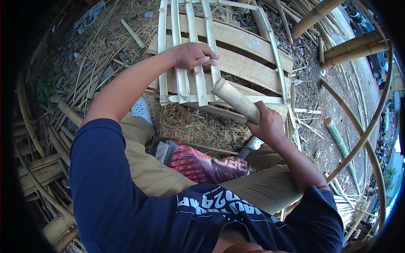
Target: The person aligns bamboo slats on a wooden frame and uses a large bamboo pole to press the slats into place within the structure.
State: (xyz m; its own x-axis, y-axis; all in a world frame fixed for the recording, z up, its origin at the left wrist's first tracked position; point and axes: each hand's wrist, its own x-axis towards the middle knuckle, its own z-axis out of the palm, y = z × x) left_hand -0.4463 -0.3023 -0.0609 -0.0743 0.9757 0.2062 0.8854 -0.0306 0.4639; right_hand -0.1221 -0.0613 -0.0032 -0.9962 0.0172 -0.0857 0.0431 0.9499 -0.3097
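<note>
Bamboo strips (pixel 209 29) are running across the plank platform (pixel 249 69) toward its near edge. Left hand (pixel 195 55) is resting curled over them, nearer the left edge; can't tell if pinching. Right hand (pixel 269 126) is gripping a bamboo tube (pixel 236 101) above the near edge.

The upper edge crops the pale strips (pixel 182 86); the right fingers (pixel 255 127) hide one end of the bamboo tube (pixel 236 100).

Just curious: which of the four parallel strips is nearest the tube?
The rightmost strip, its end near the tube in the right hand; the others lie farther left.
</note>
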